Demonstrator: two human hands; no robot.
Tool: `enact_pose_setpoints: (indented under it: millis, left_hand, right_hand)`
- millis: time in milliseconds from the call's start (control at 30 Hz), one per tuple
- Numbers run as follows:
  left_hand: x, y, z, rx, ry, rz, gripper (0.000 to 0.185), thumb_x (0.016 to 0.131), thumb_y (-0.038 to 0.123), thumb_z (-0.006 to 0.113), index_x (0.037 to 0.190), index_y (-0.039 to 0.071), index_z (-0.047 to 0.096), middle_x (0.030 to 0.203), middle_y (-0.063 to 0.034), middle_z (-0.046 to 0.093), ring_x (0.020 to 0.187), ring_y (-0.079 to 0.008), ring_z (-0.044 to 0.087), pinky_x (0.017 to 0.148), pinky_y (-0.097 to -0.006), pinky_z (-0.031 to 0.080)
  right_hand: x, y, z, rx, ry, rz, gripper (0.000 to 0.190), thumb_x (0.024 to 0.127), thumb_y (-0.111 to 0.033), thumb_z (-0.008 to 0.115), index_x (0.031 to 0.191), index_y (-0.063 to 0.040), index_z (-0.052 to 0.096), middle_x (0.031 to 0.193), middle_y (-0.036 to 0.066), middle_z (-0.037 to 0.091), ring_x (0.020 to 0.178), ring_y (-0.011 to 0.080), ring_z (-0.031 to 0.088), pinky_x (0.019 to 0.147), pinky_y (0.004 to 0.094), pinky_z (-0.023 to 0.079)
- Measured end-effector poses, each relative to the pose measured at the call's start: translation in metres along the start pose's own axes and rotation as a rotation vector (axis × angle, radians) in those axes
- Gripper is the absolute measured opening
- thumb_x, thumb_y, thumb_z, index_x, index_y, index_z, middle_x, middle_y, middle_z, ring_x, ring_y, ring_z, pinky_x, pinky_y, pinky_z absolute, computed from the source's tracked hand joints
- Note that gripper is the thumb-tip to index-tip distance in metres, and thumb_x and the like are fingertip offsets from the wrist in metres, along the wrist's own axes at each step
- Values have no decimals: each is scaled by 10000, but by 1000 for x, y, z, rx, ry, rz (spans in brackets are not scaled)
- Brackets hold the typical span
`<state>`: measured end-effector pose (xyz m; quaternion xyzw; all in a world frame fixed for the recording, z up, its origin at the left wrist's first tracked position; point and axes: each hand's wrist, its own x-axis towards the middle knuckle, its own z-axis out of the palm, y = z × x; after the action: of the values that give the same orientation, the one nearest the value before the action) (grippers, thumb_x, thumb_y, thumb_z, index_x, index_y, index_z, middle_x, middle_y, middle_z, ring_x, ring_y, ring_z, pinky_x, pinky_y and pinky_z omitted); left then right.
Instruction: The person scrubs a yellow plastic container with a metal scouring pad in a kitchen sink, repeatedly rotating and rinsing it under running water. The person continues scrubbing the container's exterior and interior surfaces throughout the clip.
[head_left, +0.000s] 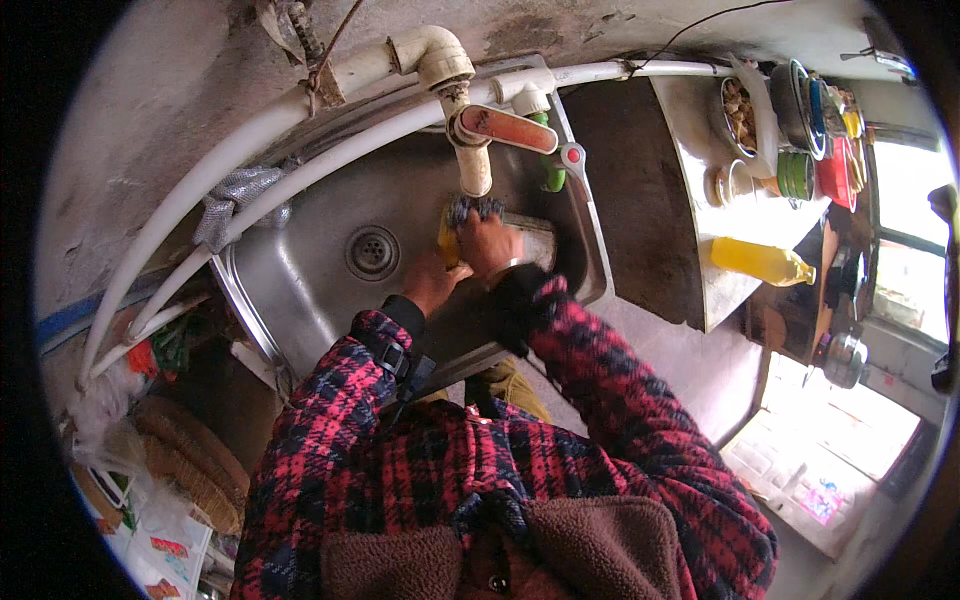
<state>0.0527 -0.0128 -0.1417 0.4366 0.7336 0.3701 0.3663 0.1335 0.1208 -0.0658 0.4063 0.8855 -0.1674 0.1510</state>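
Note:
Both my hands meet below the faucet spout (475, 174), over the stainless-steel sink (315, 262). My right hand (491, 244) is closed over a dark grey scrubber (487, 205), which presses against a yellow object (448, 244). My left hand (431, 283) grips the lower end of that yellow object. Fingers cover much of it, and its exact kind cannot be told. To the right of my right hand, a pale flat object (538, 244) rests in the sink. The drain strainer (373, 253) lies to the left of my hands.
Above the spout is a red lever handle (510, 129). White pipes (360, 146) cross behind the sink, with silvery mesh cloth (244, 199) hung there. At right, a counter (694, 161) bears a bottle of yellow liquid (761, 261) and a bowl of brown pieces (739, 112).

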Motion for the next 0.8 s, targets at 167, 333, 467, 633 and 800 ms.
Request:
enact_pose_setpoints:
  millis: [167,333,467,633,800]
  left_hand:
    - [-8,26,-11,-8,-118,-183,468,802,365,742,1059,-12,639,1033,-239,667,960,-415,641,797,-479,507]
    - [-35,9,15,196,-143,-157,436,828,404,691,1005,8,658,1012,-219,674,924,-416,641,765,-505,510]
    - [-27,-12,29,135,-247,-145,478,862,447,646,1055,10,662,1090,-217,667,948,-415,642,780,-489,513]
    - [-17,-1,4,-173,-181,-111,564,894,501,601,1026,-41,684,961,-269,676,938,-452,641,775,-481,512]
    - [-13,7,8,132,-285,-351,573,907,506,585,1025,-50,661,916,-304,665,923,-462,638,771,-489,509]
  right_hand:
    - [26,4,-10,-84,-127,-66,302,906,-325,556,1069,-109,691,963,177,696,832,350,701,643,461,564]
    - [-68,-6,13,-88,-73,-135,426,922,-319,544,1275,-82,525,930,151,644,742,343,680,590,469,546]
    - [-63,-4,10,-29,-27,-157,413,905,-331,568,1250,-106,541,932,143,645,734,346,677,571,469,542]
    - [-13,50,-30,-35,9,32,269,867,-329,593,1009,-113,668,893,168,685,780,350,695,632,469,564]
    - [-47,54,-22,-120,153,218,375,861,-357,617,1143,-109,611,875,157,675,774,339,699,615,474,562]
